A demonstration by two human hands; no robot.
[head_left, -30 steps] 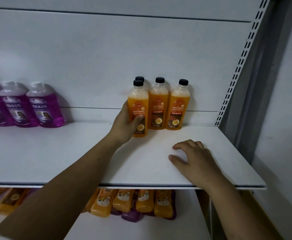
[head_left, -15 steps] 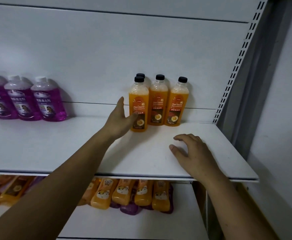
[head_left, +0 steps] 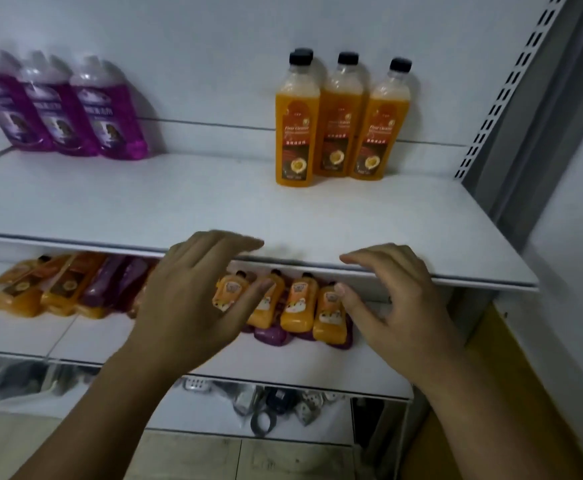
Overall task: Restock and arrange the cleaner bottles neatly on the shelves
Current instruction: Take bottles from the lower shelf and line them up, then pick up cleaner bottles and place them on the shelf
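Observation:
Several orange floor-cleaner bottles (head_left: 333, 123) with black caps stand upright at the back right of the upper white shelf (head_left: 144, 202). Three purple cleaner bottles (head_left: 65, 109) stand at its back left. On the lower shelf (head_left: 300, 362) lie several small orange bottles (head_left: 298, 306) over purple ones, with more orange and purple bottles (head_left: 58, 285) lying to the left. My left hand (head_left: 196, 299) and my right hand (head_left: 397, 303) hover in front of the upper shelf's edge, fingers loosely spread, holding nothing.
A perforated upright (head_left: 504, 88) and a grey wall close off the right side. Below the lower shelf lie plastic-wrapped plugs and cables (head_left: 269, 403). The floor tiles (head_left: 213, 455) show at the bottom.
My left hand let go of the front orange bottle and drew back to the shelf edge. My right hand lifted off the upper shelf. The view tilted down, showing the lower shelves.

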